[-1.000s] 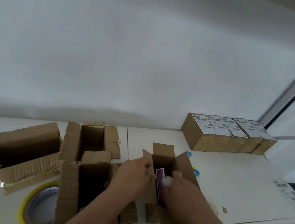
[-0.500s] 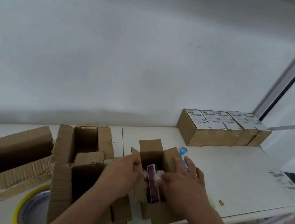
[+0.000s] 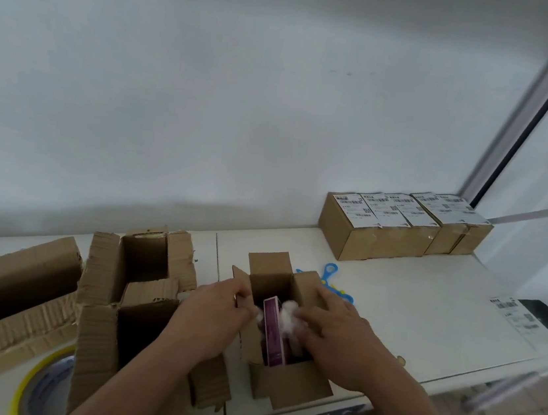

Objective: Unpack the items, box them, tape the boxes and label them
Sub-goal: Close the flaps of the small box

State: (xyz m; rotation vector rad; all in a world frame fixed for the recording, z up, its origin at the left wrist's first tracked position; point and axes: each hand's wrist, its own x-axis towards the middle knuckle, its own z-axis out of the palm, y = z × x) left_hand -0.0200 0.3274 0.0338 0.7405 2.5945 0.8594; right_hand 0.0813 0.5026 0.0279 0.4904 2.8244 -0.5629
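Purple item [image 3: 272, 333] stands on edge inside open box [image 3: 271, 277], long axis 12-to-6, between both hands. Left hand [image 3: 214, 317] grips the 9 o'clock flap; right hand [image 3: 336, 335], fingers spread, presses white padding [image 3: 287, 312] at its 3 o'clock, nearer.

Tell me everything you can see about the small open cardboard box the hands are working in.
The small box is plain brown cardboard and stands upright near the table's front edge, its four top flaps spread open. Inside, a purple carton stands on end beside white stuffing. The left hand rests on the left flap; the right hand lies over the right side, fingers reaching toward the stuffing. No tape or label shows on it. Blue scissors lie just behind.
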